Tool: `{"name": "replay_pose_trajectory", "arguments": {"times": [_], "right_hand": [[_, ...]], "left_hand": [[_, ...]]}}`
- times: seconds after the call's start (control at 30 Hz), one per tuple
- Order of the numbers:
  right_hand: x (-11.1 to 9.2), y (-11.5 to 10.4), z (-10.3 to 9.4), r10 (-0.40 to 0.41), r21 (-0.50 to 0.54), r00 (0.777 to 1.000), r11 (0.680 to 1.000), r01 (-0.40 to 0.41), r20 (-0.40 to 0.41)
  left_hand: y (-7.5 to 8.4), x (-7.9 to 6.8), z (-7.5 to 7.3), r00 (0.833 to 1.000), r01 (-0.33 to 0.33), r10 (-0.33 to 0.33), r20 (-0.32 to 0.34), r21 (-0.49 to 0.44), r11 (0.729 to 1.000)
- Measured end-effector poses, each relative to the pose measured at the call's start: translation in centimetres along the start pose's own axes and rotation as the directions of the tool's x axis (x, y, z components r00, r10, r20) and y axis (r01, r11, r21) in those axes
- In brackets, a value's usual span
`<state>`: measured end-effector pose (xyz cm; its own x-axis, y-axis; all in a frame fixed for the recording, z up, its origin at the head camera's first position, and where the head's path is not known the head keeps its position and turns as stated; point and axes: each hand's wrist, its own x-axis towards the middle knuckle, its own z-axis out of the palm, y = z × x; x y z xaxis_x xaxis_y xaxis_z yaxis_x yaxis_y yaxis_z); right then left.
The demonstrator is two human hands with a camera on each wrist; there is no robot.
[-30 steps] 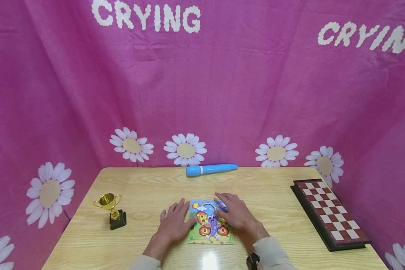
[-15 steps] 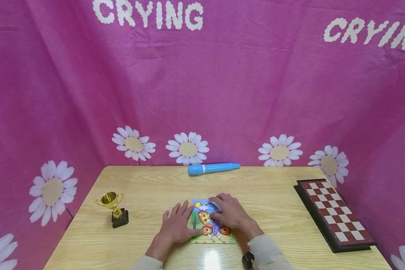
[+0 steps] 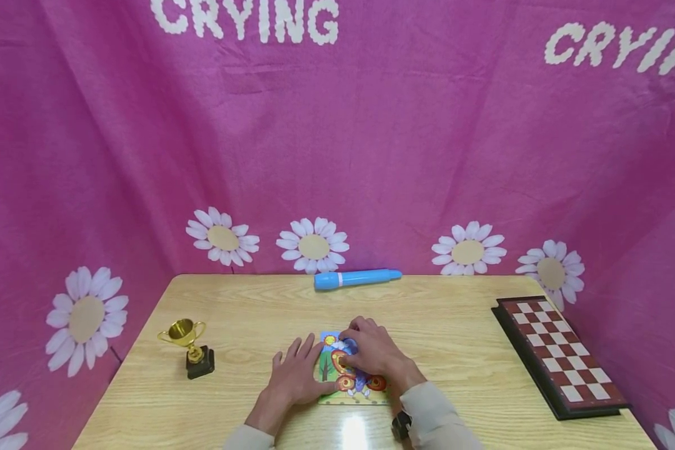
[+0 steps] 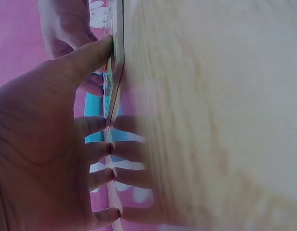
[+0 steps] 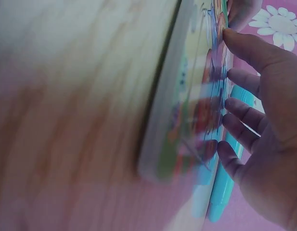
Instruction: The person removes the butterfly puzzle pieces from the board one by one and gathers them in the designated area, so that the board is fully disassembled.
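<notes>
A square butterfly picture board (image 3: 351, 399), which looks like a puzzle, lies flat on the table between both hands. My left hand (image 3: 296, 377) rests at its left side, fingers spread on the tabletop and thumb on the lower left part of the picture. In the left wrist view that thumb (image 4: 93, 54) touches the board's edge. My right hand (image 3: 374, 351) lies over the upper right of the picture and covers part of the butterfly. The right wrist view has its fingertips (image 5: 226, 148) touching the picture surface, spread apart, with nothing visible between them.
A gold trophy cup (image 3: 187, 340) on a black base stands at the left. A blue marker-shaped tube (image 3: 360, 279) lies along the back edge. A checkered game board (image 3: 559, 353) sits on the right side. Pink cloth (image 3: 371, 137) with daisies hangs behind the table.
My right hand has slid leftward over the picture, covering more of the butterfly's middle. My left thumb has shifted lower on the board. The camera view has moved slightly.
</notes>
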<state>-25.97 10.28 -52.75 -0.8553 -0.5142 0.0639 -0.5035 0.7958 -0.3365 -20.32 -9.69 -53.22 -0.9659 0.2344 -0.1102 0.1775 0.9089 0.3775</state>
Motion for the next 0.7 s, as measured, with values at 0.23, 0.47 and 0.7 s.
{"name": "replay_pose_trajectory", "arguments": {"times": [0.23,0.47,0.7], "right_hand": [[0.6,-0.4,0.1,-0.010,0.027,1.000,1.000,0.010,0.016],[1.2,-1.0,0.2,0.006,-0.017,0.999,1.000,-0.006,0.049],[1.9,-1.8,0.0,0.051,-0.048,0.993,0.998,-0.046,0.106]], "left_hand": [[0.1,-0.2,-0.1,1.000,-0.004,0.004,-0.002,0.031,1.000],[0.1,-0.2,-0.2,1.000,0.002,-0.002,0.010,0.034,0.999],[0.3,-0.2,-0.5,1.000,0.012,-0.013,0.028,0.032,0.999]]}}
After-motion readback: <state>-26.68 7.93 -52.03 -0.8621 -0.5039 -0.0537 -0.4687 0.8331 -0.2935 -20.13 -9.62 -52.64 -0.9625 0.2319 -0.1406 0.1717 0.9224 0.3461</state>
